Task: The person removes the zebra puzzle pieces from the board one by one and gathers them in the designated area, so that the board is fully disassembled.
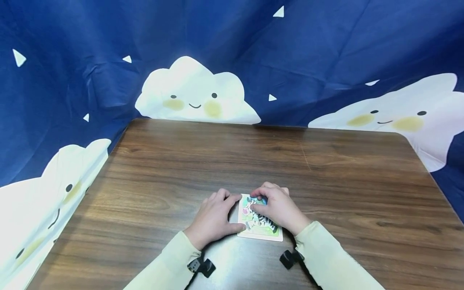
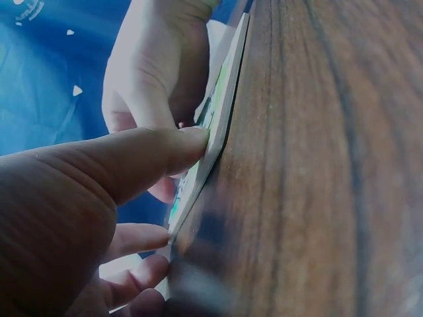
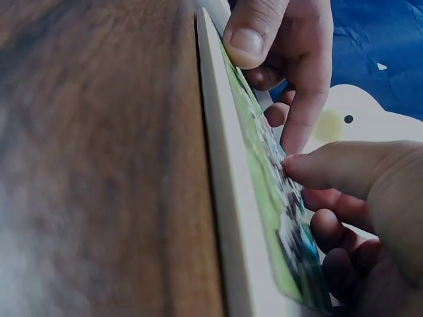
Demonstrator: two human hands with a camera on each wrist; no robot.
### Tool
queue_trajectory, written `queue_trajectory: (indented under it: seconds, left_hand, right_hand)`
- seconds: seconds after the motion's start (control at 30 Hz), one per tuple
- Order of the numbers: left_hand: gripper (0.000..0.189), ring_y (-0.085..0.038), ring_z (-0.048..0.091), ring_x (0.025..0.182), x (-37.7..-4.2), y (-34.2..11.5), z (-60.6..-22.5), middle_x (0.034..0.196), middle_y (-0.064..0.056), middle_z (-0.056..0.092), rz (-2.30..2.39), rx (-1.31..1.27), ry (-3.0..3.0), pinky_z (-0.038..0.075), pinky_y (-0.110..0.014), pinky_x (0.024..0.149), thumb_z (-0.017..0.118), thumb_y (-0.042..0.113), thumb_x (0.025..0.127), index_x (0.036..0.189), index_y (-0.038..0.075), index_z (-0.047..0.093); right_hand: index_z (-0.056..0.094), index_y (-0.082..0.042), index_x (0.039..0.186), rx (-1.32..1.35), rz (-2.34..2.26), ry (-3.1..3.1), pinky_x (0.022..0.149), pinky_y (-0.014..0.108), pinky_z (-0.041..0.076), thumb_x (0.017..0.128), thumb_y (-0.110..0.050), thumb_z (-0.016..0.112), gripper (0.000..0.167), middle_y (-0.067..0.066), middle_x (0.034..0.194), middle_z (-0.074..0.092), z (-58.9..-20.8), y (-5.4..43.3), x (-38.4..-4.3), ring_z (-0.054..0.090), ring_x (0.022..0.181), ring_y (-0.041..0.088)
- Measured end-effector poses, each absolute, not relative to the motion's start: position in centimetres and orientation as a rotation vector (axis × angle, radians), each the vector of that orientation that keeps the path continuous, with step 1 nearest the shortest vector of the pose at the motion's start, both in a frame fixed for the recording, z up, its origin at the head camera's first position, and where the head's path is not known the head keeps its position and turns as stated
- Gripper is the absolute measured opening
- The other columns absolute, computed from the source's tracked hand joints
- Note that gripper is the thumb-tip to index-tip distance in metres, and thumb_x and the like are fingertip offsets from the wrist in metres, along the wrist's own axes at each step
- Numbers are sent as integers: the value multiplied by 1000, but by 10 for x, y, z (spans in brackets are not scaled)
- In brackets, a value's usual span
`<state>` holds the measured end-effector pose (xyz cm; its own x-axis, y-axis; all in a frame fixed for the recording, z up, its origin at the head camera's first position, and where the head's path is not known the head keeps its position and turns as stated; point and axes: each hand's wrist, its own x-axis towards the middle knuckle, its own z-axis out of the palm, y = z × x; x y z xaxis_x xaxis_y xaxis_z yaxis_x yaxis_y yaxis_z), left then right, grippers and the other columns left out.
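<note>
A small square picture board with a zebra on a green ground and a pale rim lies flat on the table, probably a puzzle. My left hand holds its left side, thumb on the near corner area and index finger at the far corner. Over the board's upper right part, my right hand has its thumb and index finger at the zebra's head, touching the picture. Some blue shows beneath those fingertips; whether they pinch a loose piece is hidden. In the right wrist view the board appears edge-on, with the left thumb at its end.
The wood-grain table stretches far beyond the board on both sides. A blue curtain printed with smiling clouds hangs along the back and sides. Small black cameras are strapped at both wrists.
</note>
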<state>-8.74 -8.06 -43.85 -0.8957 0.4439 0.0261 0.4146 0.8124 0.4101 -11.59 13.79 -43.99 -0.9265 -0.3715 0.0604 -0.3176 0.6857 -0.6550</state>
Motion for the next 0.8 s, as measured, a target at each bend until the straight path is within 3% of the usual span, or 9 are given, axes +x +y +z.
queue_trajectory:
  seconds: [0.27,0.8]
  left_hand:
    - [53,-20,55,93,-88,-77,-440,109,-1,57,640,656,2990,40,-36,73,73,47,84,129,20,65]
    - [54,-20,55,89,-91,-74,-439,102,0,56,606,595,2983,42,-37,74,75,50,82,126,21,65]
  right_hand:
    - [74,-17,96,-583,-1097,2807,82,41,26,79,-20,83,19,-9,88,60,-440,137,-115,54,86,13]
    - [71,-20,93,-590,-1167,2794,83,41,25,78,-19,85,20,-9,86,58,-442,138,-116,55,84,10]
